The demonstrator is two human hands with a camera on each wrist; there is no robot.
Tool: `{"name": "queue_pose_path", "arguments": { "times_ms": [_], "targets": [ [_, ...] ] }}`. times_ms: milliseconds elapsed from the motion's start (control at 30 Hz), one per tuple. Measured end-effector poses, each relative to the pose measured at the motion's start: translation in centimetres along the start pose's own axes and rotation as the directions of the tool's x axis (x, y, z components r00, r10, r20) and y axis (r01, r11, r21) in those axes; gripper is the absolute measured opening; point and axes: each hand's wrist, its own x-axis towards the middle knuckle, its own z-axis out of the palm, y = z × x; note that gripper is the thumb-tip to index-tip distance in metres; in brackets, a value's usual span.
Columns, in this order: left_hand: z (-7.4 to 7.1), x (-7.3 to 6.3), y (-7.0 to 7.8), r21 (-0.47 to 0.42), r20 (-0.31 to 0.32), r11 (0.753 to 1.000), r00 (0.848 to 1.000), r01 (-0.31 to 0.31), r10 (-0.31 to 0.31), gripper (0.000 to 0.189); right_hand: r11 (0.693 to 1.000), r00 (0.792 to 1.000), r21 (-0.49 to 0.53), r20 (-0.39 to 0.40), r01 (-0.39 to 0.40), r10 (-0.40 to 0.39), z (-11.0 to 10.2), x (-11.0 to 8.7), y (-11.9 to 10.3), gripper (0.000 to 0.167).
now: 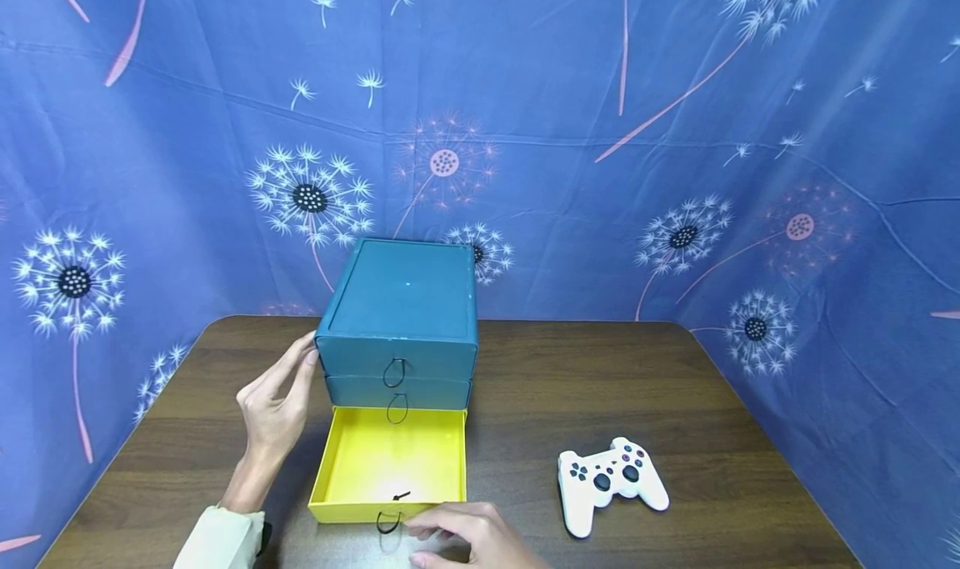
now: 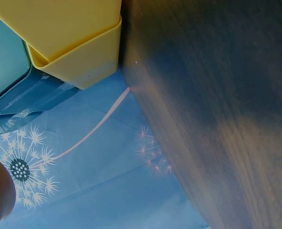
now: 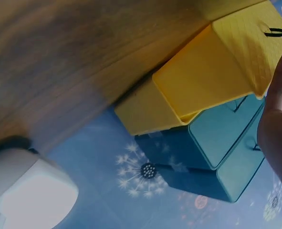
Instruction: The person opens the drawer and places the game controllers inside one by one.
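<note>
A stack of small drawers stands on the table, two teal drawer units (image 1: 408, 294) over a yellow one. The bottom yellow drawer (image 1: 345, 512) is pulled out towards me, its inside bare apart from a small dark mark by the front wall. My left hand (image 1: 273, 415) steadies the stack, fingertips at the upper teal unit's left front corner. Extended fingers of my right hand (image 1: 480, 537) lie at the yellow drawer's front, just right of its black loop pull (image 1: 388, 527). The right wrist view shows those fingers (image 3: 279, 88) straight, along the drawer's front face.
A white game controller (image 1: 611, 481) lies on the wooden table (image 1: 720, 469), right of the drawer. Two more black loops (image 1: 394, 373) hang on the teal fronts. Behind the table hangs a blue cloth (image 1: 540, 202) with dandelion prints.
</note>
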Motion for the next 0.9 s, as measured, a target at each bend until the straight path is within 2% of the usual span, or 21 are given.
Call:
{"name": "queue_pose_path", "arguments": {
  "times_ms": [200,367,700,900],
  "targets": [
    [0.0,0.0,-0.1,0.000,-0.002,1.000,1.000,0.000,0.000,0.041,0.992,0.988,-0.023,-0.098,0.120,-0.122,-0.5,-0.8,0.4,0.026],
    [0.0,0.0,0.1,-0.004,-0.003,1.000,1.000,0.001,-0.001,0.040,0.984,0.971,-0.053,-0.157,0.171,-0.177,-0.6,-1.3,0.5,0.026],
    [0.1,0.1,0.3,0.001,-0.002,1.000,1.000,-0.001,0.001,0.045,0.989,0.957,-0.082,-0.252,0.126,-0.143,-1.6,-2.4,0.2,0.028],
    [0.1,0.1,0.5,0.006,-0.014,1.000,1.000,-0.003,0.004,0.040,0.996,0.954,-0.063,-0.290,0.058,-0.074,-2.3,-3.2,0.0,0.033]
  ]
}}
